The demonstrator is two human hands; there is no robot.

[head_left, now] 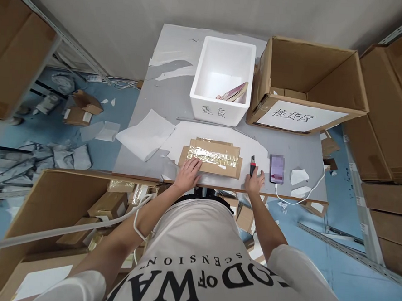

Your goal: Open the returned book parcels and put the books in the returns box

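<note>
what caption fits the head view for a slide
Left hand on a taped cardboard package, right hand at a box cutter.

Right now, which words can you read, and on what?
"换货区": white paper on the brown cardboard box.
"货": white foam box; the character before is unclear.
"OD OF WA": white T-shirt, upside down, ends hidden.
"SCENSION": same T-shirt, upside down.
Unreadable: blurred purple phone screen, small white shelf labels.
</note>
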